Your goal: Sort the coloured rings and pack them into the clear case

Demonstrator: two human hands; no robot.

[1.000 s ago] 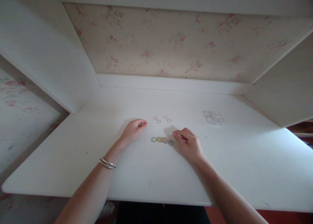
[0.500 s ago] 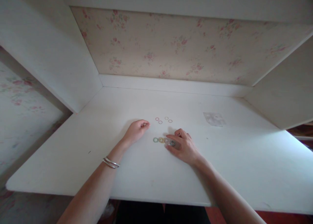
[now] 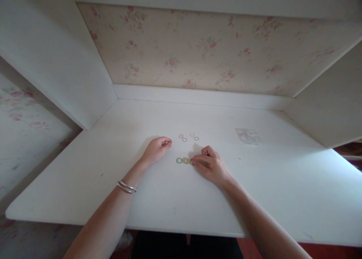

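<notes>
My right hand (image 3: pixel 210 164) is closed, its thumb and forefinger pinched at the right end of a row of small rings. A pale ring (image 3: pixel 192 162) shows at those fingertips. To its left lie a yellow ring (image 3: pixel 185 160) and a green ring (image 3: pixel 179 161), close together; the hand covers the rest of the row. My left hand (image 3: pixel 157 149) rests on its side to the left, fingers curled and fingertips together. What it holds, if anything, is hidden. Beyond the hands lie several thinner rings, among them a reddish ring (image 3: pixel 181 136) and a dark ring (image 3: pixel 196 138).
A clear plastic bag (image 3: pixel 248 136) lies flat at the right of the white tabletop (image 3: pixel 158 202). A short dark strand (image 3: pixel 102 174) lies at the left. White panels and a floral-papered wall (image 3: pixel 186 51) enclose the desk at the back and sides.
The thumb and forefinger of my right hand, apart over the row before, have come together on the pale ring. My left hand stays in place. The view has shifted slightly.
</notes>
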